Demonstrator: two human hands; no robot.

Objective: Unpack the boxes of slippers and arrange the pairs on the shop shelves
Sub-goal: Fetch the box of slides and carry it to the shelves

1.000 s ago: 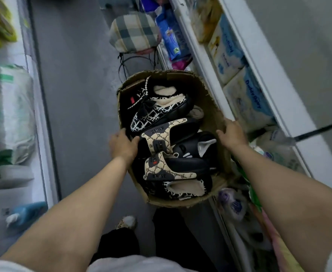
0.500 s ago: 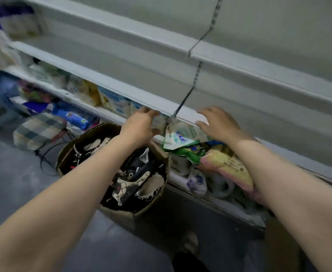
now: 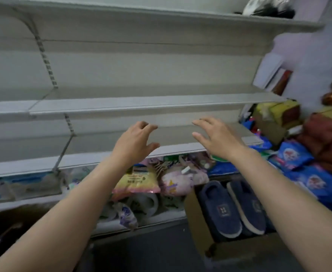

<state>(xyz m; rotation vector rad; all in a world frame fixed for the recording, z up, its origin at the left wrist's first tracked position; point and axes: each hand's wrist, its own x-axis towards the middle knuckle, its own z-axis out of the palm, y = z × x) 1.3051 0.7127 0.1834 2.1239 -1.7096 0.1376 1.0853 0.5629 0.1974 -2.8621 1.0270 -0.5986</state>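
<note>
White shop shelves (image 3: 133, 104) fill the wall, and before the lower shelf (image 3: 181, 134) the left hand (image 3: 134, 141) and right hand (image 3: 216, 137) hover with fingers loosely spread, holding nothing, while navy slippers (image 3: 232, 209) sit in a cardboard box (image 3: 198, 228) below right

Bare white shelves (image 3: 141, 104) stand open to reaching hands at chest height. Below, packaged goods (image 3: 135, 181) crowd the bottom shelf, and a cardboard box (image 3: 198, 228) of blue slippers (image 3: 220, 209) blocks the floor at right.

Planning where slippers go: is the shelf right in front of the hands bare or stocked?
Bare: the shelf behind both hands shows only its grey surface.
</note>
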